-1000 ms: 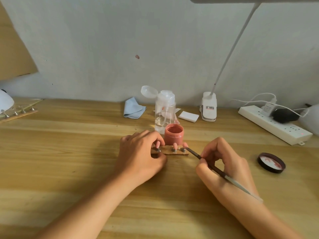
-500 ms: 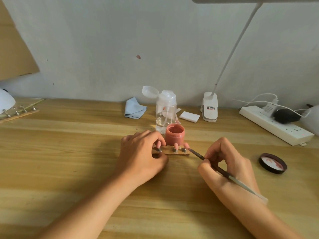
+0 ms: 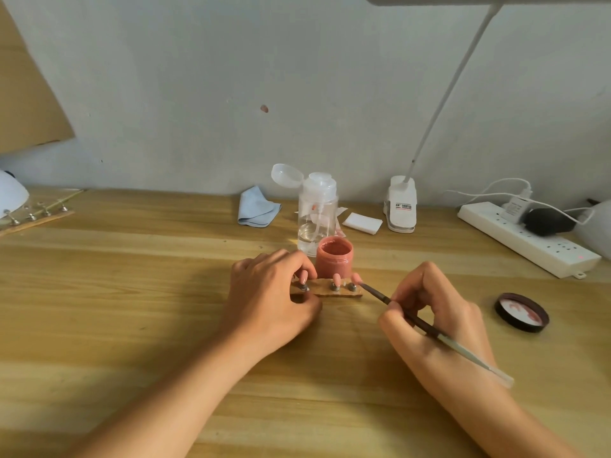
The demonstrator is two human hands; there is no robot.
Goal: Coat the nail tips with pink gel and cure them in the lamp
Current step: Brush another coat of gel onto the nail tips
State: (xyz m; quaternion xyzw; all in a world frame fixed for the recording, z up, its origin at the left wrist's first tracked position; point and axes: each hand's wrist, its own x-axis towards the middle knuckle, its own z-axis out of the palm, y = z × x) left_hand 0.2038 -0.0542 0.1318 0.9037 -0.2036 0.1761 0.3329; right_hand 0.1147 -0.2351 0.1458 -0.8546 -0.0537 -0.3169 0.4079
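Note:
A small wooden holder strip (image 3: pixel 342 292) lies mid-table with pink nail tips standing on metal pegs; the rightmost tip (image 3: pixel 355 278) is at its right end. My left hand (image 3: pixel 271 299) grips the strip's left end, fingers curled over it. My right hand (image 3: pixel 429 312) pinches a thin brush (image 3: pixel 426 325) whose bristle end touches the rightmost tip. Directly behind the strip stands an open jar of pink gel (image 3: pixel 334 257). At the far left edge a white curing lamp (image 3: pixel 11 195) shows only in part.
The jar's black lid (image 3: pixel 521 312) lies to the right. A clear pump bottle (image 3: pixel 316 213), blue cloth (image 3: pixel 258 209), white pads (image 3: pixel 362 223) and a desk-lamp clamp (image 3: pixel 401 206) line the back. A power strip (image 3: pixel 529 238) sits back right. Another holder strip (image 3: pixel 36 218) rests far left.
The view shifted slightly. My right hand and brush stay at the strip's right end with small stroking motion on the rightmost tip; my left hand keeps holding the strip.

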